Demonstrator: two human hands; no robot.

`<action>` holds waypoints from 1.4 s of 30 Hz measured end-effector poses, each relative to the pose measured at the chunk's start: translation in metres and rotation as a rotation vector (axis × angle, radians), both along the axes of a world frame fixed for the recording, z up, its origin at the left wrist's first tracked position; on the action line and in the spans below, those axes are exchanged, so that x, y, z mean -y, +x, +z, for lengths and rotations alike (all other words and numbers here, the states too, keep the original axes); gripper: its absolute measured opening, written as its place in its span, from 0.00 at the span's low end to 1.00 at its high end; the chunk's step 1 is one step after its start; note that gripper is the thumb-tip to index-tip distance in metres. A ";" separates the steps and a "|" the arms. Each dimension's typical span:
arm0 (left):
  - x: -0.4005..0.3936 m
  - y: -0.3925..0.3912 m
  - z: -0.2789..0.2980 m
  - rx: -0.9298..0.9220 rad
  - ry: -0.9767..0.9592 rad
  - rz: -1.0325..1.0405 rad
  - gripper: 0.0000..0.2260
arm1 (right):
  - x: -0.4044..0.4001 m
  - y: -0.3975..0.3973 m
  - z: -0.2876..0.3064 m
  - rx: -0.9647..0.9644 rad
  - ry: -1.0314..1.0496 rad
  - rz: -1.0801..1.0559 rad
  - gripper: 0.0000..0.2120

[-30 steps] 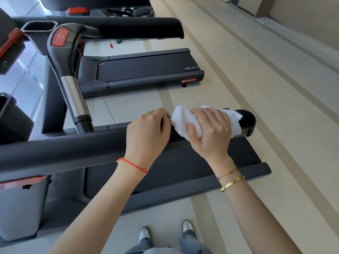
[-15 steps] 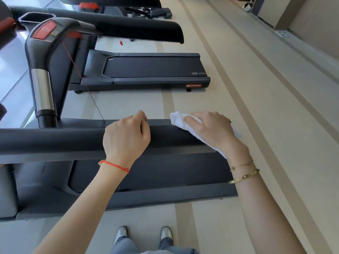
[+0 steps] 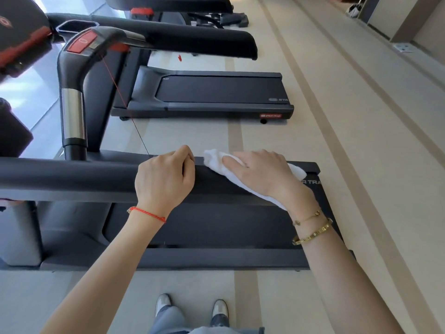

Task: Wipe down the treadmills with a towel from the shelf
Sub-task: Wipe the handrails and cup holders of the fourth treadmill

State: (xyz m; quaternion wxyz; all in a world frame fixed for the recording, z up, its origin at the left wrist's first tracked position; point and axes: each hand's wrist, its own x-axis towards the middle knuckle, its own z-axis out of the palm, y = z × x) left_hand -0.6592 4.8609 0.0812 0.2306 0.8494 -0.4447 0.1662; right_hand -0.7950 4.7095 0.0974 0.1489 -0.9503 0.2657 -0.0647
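A black padded handrail (image 3: 72, 177) of the nearest treadmill runs across the view from the left. My left hand (image 3: 166, 179) is curled over the rail, gripping it. Just to its right, my right hand (image 3: 260, 172) lies on a white towel (image 3: 216, 162) draped over the rail's end, fingers wrapped down over the cloth. The towel trails under my right wrist. Below the rail lies the treadmill's dark deck (image 3: 204, 227).
A second treadmill (image 3: 216, 90) stands further back with its own handrail (image 3: 192, 37) and a console arm with a red button (image 3: 81, 42). A thin red safety cord (image 3: 125, 104) hangs down from it. Beige floor (image 3: 337, 141) stretches to the right. My shoes (image 3: 192, 309) show below.
The view has shifted so the rail's end cap is hidden under the towel. My right hand has slid with the towel along the rail end and flattened over it; my left hand keeps its grip.
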 end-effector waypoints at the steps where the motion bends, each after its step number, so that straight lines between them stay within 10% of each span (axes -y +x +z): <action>1: 0.000 0.000 0.000 -0.004 0.000 -0.007 0.10 | 0.003 -0.007 -0.002 0.013 -0.023 -0.028 0.22; 12: -0.002 0.001 0.000 -0.034 -0.017 -0.040 0.11 | -0.028 -0.043 -0.047 0.482 -0.258 -0.217 0.18; 42: -0.161 0.125 -0.001 0.015 -0.209 0.139 0.10 | -0.174 0.154 -0.017 0.314 -0.402 0.149 0.26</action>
